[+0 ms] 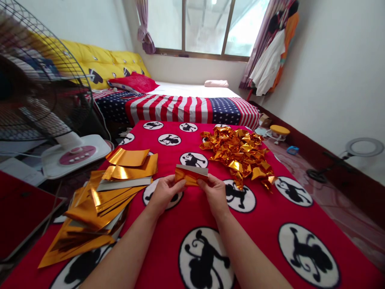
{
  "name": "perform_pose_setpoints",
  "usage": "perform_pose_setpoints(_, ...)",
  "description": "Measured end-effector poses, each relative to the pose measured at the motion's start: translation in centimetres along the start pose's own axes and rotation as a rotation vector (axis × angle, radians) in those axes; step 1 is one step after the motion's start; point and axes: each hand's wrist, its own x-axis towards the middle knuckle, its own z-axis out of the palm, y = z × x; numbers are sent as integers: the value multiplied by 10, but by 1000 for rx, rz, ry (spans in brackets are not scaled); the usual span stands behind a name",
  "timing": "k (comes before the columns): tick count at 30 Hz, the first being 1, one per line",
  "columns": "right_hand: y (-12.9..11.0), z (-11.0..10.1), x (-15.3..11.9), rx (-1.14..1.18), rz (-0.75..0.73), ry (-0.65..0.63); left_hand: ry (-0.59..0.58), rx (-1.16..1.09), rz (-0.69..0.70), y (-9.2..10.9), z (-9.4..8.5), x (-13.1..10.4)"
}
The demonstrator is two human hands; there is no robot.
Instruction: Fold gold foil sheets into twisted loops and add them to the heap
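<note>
Between my two hands is a sheet of gold foil paper (191, 175), partly folded over so that a strip of its grey back shows along the top. My left hand (165, 192) pinches its left end, thumb on the near face. The right end is gripped by my right hand (214, 192) in the same way. Left of my hands lies a loose stack of gold foil sheets (120, 196), some with the grey side up. On the right, beyond my right hand, is a heap of folded gold foil pieces (237, 150).
A red cloth with monkey prints (258, 249) covers the surface under my hands. At the left stands a fan (72, 148) with a white base. Behind is a bed (186, 108) with a striped, starred cover. A yellow stool (279, 129) and a ring light (363, 147) stand at the right.
</note>
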Motion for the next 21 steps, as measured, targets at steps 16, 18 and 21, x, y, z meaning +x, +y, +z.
perform_pose_setpoints(16, 2, 2, 0, 4, 67, 8, 138, -38, 71, -7, 1, 3)
perform_pose_setpoints(18, 3, 2, -1, 6, 61, 35, 103, -50, 46, -5, 1, 2)
perform_pose_setpoints(21, 3, 1, -1, -2, 76, 79, 77, -35, 29, -4, 1, 0)
